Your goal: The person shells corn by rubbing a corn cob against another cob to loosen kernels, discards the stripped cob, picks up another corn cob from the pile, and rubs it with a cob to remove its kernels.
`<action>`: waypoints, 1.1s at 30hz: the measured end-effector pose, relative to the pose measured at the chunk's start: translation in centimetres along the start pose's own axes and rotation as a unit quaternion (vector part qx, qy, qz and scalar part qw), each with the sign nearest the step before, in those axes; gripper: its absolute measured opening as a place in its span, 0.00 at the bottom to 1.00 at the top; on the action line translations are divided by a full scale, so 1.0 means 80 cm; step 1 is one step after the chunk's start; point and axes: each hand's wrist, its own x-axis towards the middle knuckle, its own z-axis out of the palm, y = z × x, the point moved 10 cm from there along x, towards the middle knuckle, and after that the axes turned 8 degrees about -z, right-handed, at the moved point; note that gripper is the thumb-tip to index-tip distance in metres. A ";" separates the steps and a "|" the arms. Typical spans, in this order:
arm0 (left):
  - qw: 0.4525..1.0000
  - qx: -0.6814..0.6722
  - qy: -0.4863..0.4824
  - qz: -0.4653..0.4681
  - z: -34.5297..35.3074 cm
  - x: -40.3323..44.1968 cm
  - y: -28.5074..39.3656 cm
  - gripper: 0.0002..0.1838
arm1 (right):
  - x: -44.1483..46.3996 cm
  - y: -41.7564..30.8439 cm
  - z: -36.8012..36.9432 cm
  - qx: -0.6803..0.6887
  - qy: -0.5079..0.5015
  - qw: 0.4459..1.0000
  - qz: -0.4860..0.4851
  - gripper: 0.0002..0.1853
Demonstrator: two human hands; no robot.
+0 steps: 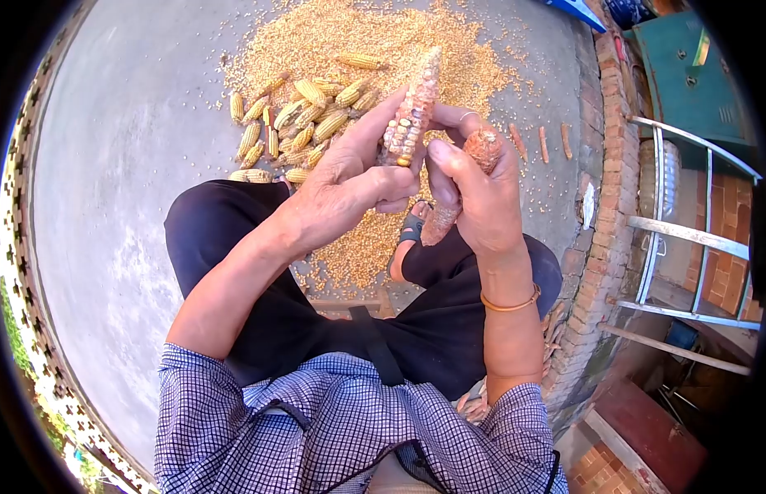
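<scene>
Reddish cob (485, 149), golden kernels (317, 41), blue-white checked shirt (350, 412)

No readable text or numbers.

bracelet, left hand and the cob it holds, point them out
bracelet (511, 308): head view, front of its band
left hand (337, 183): head view, near the thumb's base
cob (417, 105): head view, middle of its side
</scene>
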 end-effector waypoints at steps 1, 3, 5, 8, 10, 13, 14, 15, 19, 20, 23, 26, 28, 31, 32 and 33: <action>1.000 0.004 -0.003 -0.005 0.000 0.000 -0.002 0.37 | 0.003 -0.001 -0.005 -0.013 0.012 0.999 -0.029 0.15; 1.000 0.014 -0.009 -0.017 0.000 0.001 -0.006 0.38 | 0.008 -0.002 -0.010 0.006 0.026 0.999 -0.042 0.15; 1.000 0.002 -0.011 -0.022 0.001 0.001 -0.010 0.38 | 0.009 -0.003 -0.013 0.029 0.028 0.998 -0.055 0.15; 1.000 -0.015 -0.010 -0.024 0.002 0.000 -0.013 0.38 | 0.008 -0.002 -0.012 0.001 0.039 0.997 -0.059 0.17; 0.999 -0.023 -0.003 -0.026 0.001 0.000 -0.012 0.38 | 0.008 -0.004 -0.011 0.005 0.049 0.997 -0.067 0.17; 0.998 -0.033 0.001 -0.045 0.004 0.000 -0.015 0.39 | 0.008 -0.003 -0.011 -0.003 0.057 0.996 -0.068 0.19; 0.998 -0.036 -0.004 -0.055 0.006 0.000 -0.014 0.40 | 0.007 -0.002 -0.012 -0.007 0.060 0.996 -0.066 0.20; 0.997 -0.037 -0.010 -0.065 0.008 0.001 -0.014 0.41 | 0.006 -0.002 -0.013 -0.007 0.062 0.996 -0.063 0.20; 0.998 -0.007 -0.002 -0.060 0.012 0.003 -0.011 0.42 | 0.008 0.000 -0.019 0.006 0.054 0.998 -0.042 0.18; 0.998 0.022 -0.003 -0.061 0.011 0.004 -0.012 0.42 | 0.008 0.002 -0.020 0.012 0.049 0.998 -0.033 0.17; 0.999 0.042 -0.001 -0.034 0.010 0.004 -0.016 0.44 | 0.011 0.008 -0.022 0.030 0.044 0.998 -0.025 0.14; 1.000 0.026 -0.002 0.004 0.007 0.007 -0.012 0.41 | 0.010 0.008 -0.038 0.051 0.071 0.996 -0.015 0.12; 1.000 0.008 -0.010 -0.014 0.006 0.008 -0.010 0.39 | 0.010 -0.004 -0.047 0.054 0.095 0.994 -0.021 0.11; 0.999 -0.028 0.004 -0.020 0.002 0.005 -0.015 0.30 | 0.009 -0.014 -0.059 0.029 0.113 0.993 -0.035 0.09; 0.999 -0.034 0.008 -0.029 0.000 0.005 -0.017 0.28 | 0.009 -0.017 -0.063 0.015 0.116 0.992 -0.043 0.08; 0.999 -0.018 0.006 -0.032 -0.002 0.006 -0.019 0.27 | 0.009 -0.018 -0.066 0.010 0.121 0.992 -0.046 0.08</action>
